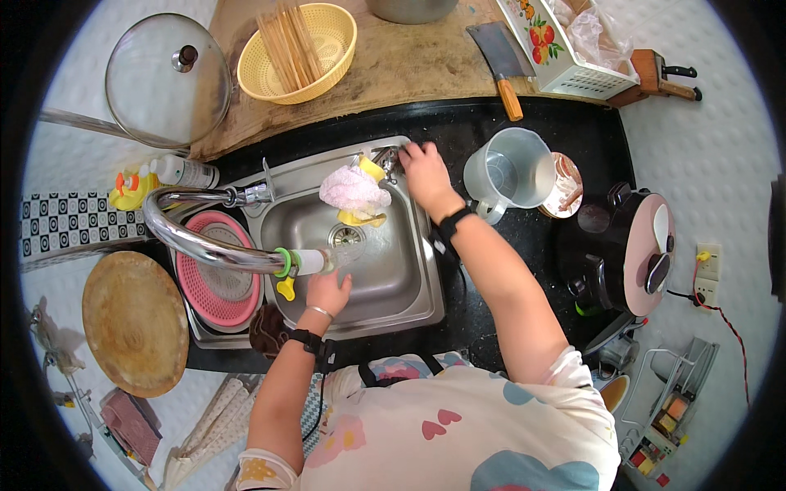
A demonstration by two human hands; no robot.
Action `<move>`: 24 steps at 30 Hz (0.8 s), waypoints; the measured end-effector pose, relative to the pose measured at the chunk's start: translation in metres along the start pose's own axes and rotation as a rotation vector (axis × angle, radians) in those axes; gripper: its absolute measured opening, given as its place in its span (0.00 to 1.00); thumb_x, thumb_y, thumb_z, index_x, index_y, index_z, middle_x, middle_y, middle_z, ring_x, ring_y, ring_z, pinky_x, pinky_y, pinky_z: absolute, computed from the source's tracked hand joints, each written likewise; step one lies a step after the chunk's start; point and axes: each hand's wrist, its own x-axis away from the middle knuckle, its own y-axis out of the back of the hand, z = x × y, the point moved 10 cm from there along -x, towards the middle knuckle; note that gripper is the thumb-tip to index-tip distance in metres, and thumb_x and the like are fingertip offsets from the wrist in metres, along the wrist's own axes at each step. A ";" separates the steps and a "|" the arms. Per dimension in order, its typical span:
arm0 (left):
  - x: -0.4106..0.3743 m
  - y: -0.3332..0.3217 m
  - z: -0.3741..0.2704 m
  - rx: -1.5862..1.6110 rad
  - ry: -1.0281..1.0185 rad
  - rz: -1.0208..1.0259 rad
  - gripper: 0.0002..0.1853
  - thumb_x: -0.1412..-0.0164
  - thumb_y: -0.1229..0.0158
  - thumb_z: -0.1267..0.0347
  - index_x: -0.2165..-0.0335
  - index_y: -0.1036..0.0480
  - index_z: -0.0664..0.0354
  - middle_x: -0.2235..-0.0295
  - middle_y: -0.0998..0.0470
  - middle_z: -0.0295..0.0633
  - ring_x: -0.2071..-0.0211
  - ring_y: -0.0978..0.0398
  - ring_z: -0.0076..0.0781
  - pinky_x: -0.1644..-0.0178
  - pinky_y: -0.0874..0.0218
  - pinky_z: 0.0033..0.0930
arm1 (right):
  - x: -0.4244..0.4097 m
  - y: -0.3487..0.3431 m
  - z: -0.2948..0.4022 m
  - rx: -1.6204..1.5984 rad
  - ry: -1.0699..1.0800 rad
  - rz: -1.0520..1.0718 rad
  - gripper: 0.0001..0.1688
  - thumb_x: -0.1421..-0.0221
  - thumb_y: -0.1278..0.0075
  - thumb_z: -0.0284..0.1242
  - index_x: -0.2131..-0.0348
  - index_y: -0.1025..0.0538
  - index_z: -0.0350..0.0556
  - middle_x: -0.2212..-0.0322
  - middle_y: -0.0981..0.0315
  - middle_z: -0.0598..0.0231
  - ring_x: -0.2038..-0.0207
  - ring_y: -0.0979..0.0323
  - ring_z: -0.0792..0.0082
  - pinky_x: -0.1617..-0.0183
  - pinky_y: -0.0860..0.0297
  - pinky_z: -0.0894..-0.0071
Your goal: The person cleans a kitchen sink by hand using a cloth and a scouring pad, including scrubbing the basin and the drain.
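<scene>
A stainless-steel sink [393, 294] lies before me. My left hand [330, 293] is under the spout end of the curved chrome faucet [209, 248], beside its white nozzle [310, 261]; water seems to run over the hand, and I cannot tell whether it grips anything. My right hand [424, 169] reaches to the sink's back right corner, its blurred fingertips at a metal fitting or scourer [388, 161] there; whether they grip it is unclear. Near those fingers, a pink cloth [353, 189] with yellow cloth under it hangs over a holder above the basin.
Pink colanders [215, 294] fill the left basin. Right of the sink stand a clear plastic jug [509, 169], a round dish [564, 187] and a pressure cooker [614, 251]. Behind, a cleaver [500, 55] and a yellow basket [338, 58] with chopsticks rest on a wooden board [405, 67].
</scene>
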 end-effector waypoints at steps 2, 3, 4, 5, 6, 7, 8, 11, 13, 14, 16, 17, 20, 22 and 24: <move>-0.005 -0.012 0.009 -0.011 0.039 0.043 0.21 0.41 0.45 0.59 0.54 0.25 0.62 0.59 0.22 0.57 0.53 0.28 0.56 0.48 0.38 0.50 | 0.032 -0.002 0.013 -0.019 0.036 0.044 0.18 0.54 0.50 0.23 0.60 0.21 0.47 0.56 0.29 0.65 0.56 0.34 0.55 0.51 0.30 0.64; -0.005 -0.013 0.005 -0.018 0.022 0.034 0.21 0.41 0.44 0.59 0.54 0.25 0.62 0.59 0.22 0.57 0.53 0.28 0.56 0.48 0.38 0.50 | 0.055 -0.008 0.020 -0.045 0.081 0.055 0.17 0.54 0.50 0.23 0.61 0.21 0.47 0.57 0.29 0.66 0.56 0.34 0.57 0.51 0.30 0.65; -0.006 -0.012 0.003 -0.025 0.007 0.019 0.21 0.41 0.44 0.59 0.54 0.25 0.62 0.60 0.22 0.57 0.54 0.28 0.56 0.48 0.38 0.50 | 0.069 -0.016 0.030 -0.044 0.054 0.133 0.18 0.56 0.48 0.24 0.61 0.20 0.47 0.58 0.30 0.68 0.56 0.34 0.59 0.51 0.30 0.66; -0.007 -0.011 0.000 -0.031 -0.008 0.004 0.21 0.41 0.44 0.60 0.54 0.25 0.62 0.60 0.22 0.57 0.54 0.28 0.56 0.48 0.38 0.49 | 0.084 -0.015 0.045 -0.004 0.197 0.169 0.18 0.57 0.47 0.25 0.61 0.21 0.48 0.58 0.29 0.68 0.56 0.33 0.60 0.52 0.30 0.67; -0.008 -0.008 -0.004 -0.027 -0.021 -0.017 0.20 0.41 0.44 0.60 0.54 0.25 0.62 0.60 0.22 0.57 0.54 0.28 0.56 0.48 0.38 0.49 | 0.080 -0.013 0.043 -0.023 0.177 0.203 0.19 0.57 0.47 0.25 0.61 0.21 0.48 0.58 0.28 0.67 0.56 0.33 0.59 0.51 0.30 0.66; -0.006 -0.007 -0.007 -0.026 -0.027 -0.035 0.20 0.41 0.43 0.61 0.54 0.25 0.62 0.59 0.22 0.56 0.54 0.28 0.56 0.48 0.38 0.48 | 0.073 -0.011 0.043 -0.051 0.158 0.241 0.20 0.57 0.46 0.25 0.60 0.21 0.48 0.59 0.27 0.66 0.56 0.33 0.58 0.51 0.30 0.65; -0.004 -0.007 -0.008 -0.024 -0.032 -0.053 0.20 0.42 0.43 0.61 0.54 0.25 0.62 0.59 0.22 0.56 0.54 0.28 0.55 0.48 0.38 0.48 | 0.057 0.007 0.034 -0.066 0.110 0.119 0.20 0.57 0.47 0.24 0.59 0.21 0.47 0.59 0.27 0.64 0.56 0.33 0.56 0.50 0.30 0.63; 0.003 0.009 -0.026 0.037 -0.227 -0.220 0.20 0.42 0.44 0.58 0.55 0.25 0.60 0.63 0.21 0.53 0.60 0.26 0.57 0.52 0.37 0.50 | 0.018 0.023 -0.002 -0.097 0.016 -0.135 0.22 0.56 0.50 0.20 0.57 0.23 0.44 0.54 0.27 0.56 0.53 0.31 0.52 0.46 0.32 0.60; 0.008 0.016 -0.027 0.060 -0.224 -0.226 0.19 0.43 0.43 0.61 0.56 0.26 0.60 0.61 0.22 0.51 0.58 0.27 0.55 0.50 0.37 0.49 | 0.029 0.015 0.007 -0.165 0.101 -0.116 0.23 0.58 0.48 0.20 0.56 0.23 0.43 0.52 0.28 0.55 0.49 0.31 0.51 0.43 0.32 0.60; 0.011 0.019 -0.027 0.071 -0.226 -0.228 0.19 0.43 0.42 0.62 0.56 0.26 0.60 0.59 0.22 0.50 0.56 0.28 0.54 0.50 0.37 0.49 | 0.043 0.006 0.019 -0.192 0.196 -0.037 0.24 0.58 0.47 0.21 0.56 0.23 0.43 0.52 0.28 0.54 0.48 0.32 0.51 0.43 0.33 0.60; 0.018 0.022 -0.025 0.093 -0.240 -0.234 0.18 0.44 0.41 0.63 0.57 0.26 0.61 0.59 0.23 0.50 0.55 0.28 0.53 0.49 0.37 0.49 | 0.087 0.000 0.042 -0.183 0.307 0.052 0.27 0.60 0.44 0.22 0.55 0.24 0.43 0.50 0.30 0.54 0.45 0.33 0.52 0.41 0.34 0.59; 0.020 0.024 -0.023 0.100 -0.249 -0.238 0.18 0.45 0.41 0.64 0.57 0.26 0.61 0.58 0.24 0.50 0.54 0.29 0.53 0.49 0.37 0.48 | 0.107 0.000 0.050 -0.171 0.258 0.088 0.27 0.59 0.43 0.23 0.54 0.24 0.44 0.49 0.31 0.56 0.43 0.34 0.54 0.39 0.36 0.58; 0.025 0.026 -0.019 0.069 -0.272 -0.214 0.17 0.45 0.41 0.64 0.58 0.26 0.61 0.58 0.25 0.49 0.54 0.29 0.53 0.49 0.37 0.47 | 0.170 0.000 0.075 -0.137 0.223 0.185 0.23 0.56 0.45 0.27 0.56 0.25 0.44 0.49 0.32 0.57 0.42 0.37 0.55 0.40 0.37 0.59; 0.027 0.027 -0.017 0.063 -0.313 -0.216 0.17 0.45 0.40 0.65 0.58 0.26 0.61 0.57 0.25 0.49 0.54 0.29 0.52 0.49 0.37 0.47 | 0.216 -0.004 0.092 -0.121 0.206 0.256 0.23 0.55 0.45 0.27 0.56 0.25 0.44 0.50 0.32 0.56 0.43 0.37 0.55 0.41 0.37 0.59; 0.030 0.026 -0.014 0.069 -0.347 -0.195 0.17 0.45 0.41 0.65 0.57 0.26 0.61 0.56 0.25 0.49 0.53 0.29 0.52 0.48 0.37 0.47 | 0.249 0.001 0.113 -0.176 0.150 0.283 0.23 0.54 0.46 0.27 0.55 0.25 0.44 0.52 0.30 0.56 0.44 0.35 0.56 0.41 0.36 0.59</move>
